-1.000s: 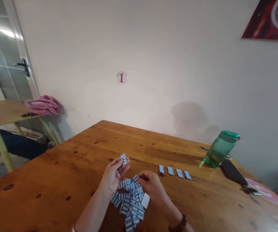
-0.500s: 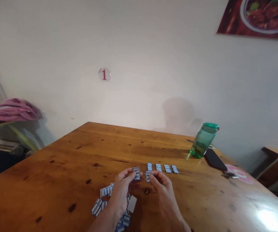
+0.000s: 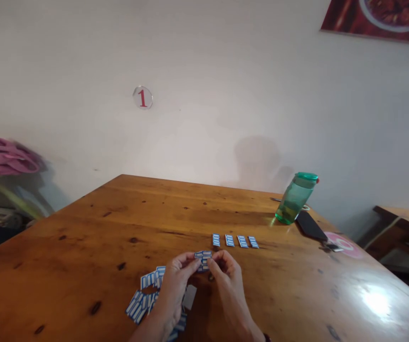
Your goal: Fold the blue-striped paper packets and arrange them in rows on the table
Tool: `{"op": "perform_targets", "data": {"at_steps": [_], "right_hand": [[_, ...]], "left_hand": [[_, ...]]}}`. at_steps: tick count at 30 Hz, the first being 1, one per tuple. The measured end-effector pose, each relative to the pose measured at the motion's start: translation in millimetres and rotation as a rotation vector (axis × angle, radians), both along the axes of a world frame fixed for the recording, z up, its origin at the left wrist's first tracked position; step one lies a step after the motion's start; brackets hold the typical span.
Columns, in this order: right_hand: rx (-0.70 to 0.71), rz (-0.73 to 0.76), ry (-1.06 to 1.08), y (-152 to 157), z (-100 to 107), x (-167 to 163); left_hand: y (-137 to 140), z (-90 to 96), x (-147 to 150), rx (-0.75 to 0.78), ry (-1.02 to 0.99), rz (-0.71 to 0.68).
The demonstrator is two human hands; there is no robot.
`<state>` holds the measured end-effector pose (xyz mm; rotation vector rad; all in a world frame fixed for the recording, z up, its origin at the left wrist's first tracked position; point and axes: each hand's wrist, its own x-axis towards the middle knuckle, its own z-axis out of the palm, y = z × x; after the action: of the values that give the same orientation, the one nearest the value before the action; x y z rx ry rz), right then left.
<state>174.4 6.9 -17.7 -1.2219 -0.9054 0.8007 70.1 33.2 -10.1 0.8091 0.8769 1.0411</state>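
Small cards with blue-and-white stripes are pinched between my two hands, their edges together or overlapping. My left hand grips them from the left with thumb and fingers. From the right, my right hand holds them the same way. A loose heap of similar striped cards lies under and beside my left forearm, which hides part of it. One plain pale card rests face-differently at the heap's right side. Beyond my hands, several striped cards form a spaced row on the table.
The wooden table meets a white wall at the back. A green bottle stands at the right, beside a dark phone-like slab, a pink disc and a small metallic item. Pink cloth sits at far left.
My hands have come together, so the striped pieces held apart in each hand now meet. The row of cards stays on the table. The camera view has shifted slightly.
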Motion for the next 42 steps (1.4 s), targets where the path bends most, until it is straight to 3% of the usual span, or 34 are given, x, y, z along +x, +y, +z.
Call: {"op": "perform_targets", "data": {"at_steps": [23, 27, 30, 34, 38, 42], "right_hand": [[-0.042, 0.037, -0.061, -1, 1, 0], [-0.004, 0.063, -0.057, -4, 6, -2], [0.000, 0.056, -0.102, -4, 8, -2], [-0.028, 0.178, -0.336, 1, 7, -6], [-0.057, 0.391, -0.726, 10, 5, -20], [-0.072, 0.484, -1.132, 19, 9, -36]], "left_hand": [[-5, 4.4, 1, -0.016, 0.094, -0.059], [-1, 15.0, -9, -0.014, 0.044, 0.016], [9, 26.6, -28, -0.029, -0.072, 0.202], [19, 37.3, -54, -0.087, -0.240, 0.398], [23, 38.1, -64, -0.135, -0.342, 0.427], [25, 35.0, -66, -0.173, -0.390, 0.453]]}}
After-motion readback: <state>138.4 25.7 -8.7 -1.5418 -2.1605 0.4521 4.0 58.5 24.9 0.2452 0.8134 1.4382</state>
